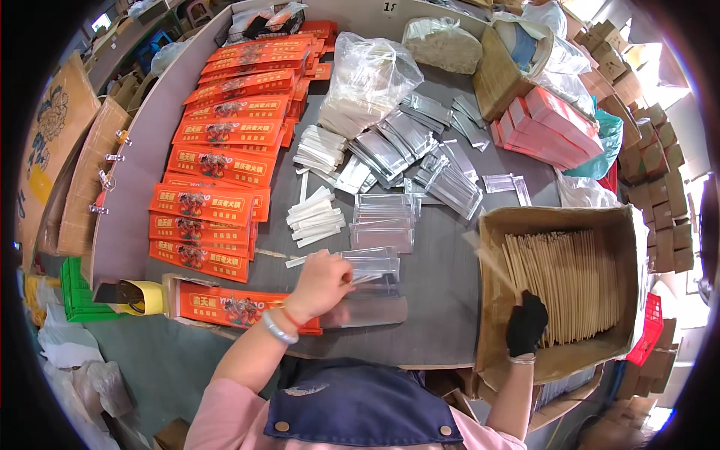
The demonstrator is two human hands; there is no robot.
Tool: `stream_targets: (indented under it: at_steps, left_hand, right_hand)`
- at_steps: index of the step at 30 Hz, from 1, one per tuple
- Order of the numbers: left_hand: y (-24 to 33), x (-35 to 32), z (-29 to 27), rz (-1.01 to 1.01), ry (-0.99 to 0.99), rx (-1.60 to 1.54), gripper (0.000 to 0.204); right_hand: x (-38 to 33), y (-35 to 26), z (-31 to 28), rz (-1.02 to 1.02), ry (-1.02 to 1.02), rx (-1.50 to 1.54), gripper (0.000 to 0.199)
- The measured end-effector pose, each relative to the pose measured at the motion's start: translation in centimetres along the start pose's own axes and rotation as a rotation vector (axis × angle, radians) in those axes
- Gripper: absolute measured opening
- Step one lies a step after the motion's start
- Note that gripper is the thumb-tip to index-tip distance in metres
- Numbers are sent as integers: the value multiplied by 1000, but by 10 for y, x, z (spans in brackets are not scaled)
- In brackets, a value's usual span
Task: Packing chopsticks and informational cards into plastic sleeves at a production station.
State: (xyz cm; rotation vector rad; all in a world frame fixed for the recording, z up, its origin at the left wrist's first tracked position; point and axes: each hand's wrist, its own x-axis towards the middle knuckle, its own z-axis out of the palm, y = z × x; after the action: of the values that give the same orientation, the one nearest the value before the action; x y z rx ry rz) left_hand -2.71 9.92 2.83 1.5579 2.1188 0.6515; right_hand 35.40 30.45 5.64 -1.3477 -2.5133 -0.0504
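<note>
My left hand (321, 283), bare with bracelets at the wrist, is closed above the near table, its fingertips curled together; what they hold, if anything, is hidden. A thin white strip (297, 261) pokes out beside it. Just right of the hand lie clear flat packets (375, 264), with a blurred clear packet (375, 311) nearer me. Below the wrist, red printed sleeves (217, 304) lie in a shallow cardboard tray (172, 300). On the right, my black-gloved right hand (527, 324) is closed on blurred wooden chopsticks (495, 262), over a cardboard box (491, 345) of chopsticks (574, 289).
Overlapping red sleeves (221, 165) run along the left panel. White packets (315, 217) and silvery clear packets (450, 180) lie mid-table. A filled plastic bag (367, 82) stands at the back, near pink packs (551, 127). A yellow tape roll (146, 298) sits at the left corner.
</note>
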Motion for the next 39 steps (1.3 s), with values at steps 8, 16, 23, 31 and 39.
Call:
stream_targets:
  at_steps: [8,16,23,31,39]
  left_hand:
    - [8,-60,9,11,2,30,39]
    - [10,-85,16,32,101,92,72]
    - [12,-72,20,64,95,161,79]
    - [17,-53,-4,206,-128,242,45]
    - [-33,-42,-98,26,362,409,36]
  right_hand:
    - [3,-122,20,-301,-489,557,37]
    - [-9,-184,72,-495,-621,795,17]
    - [-25,-155,95,-189,-418,681,23]
    - [-8,-214,53,-520,-348,359,75]
    - [8,-168,17,-309,-260,368,63]
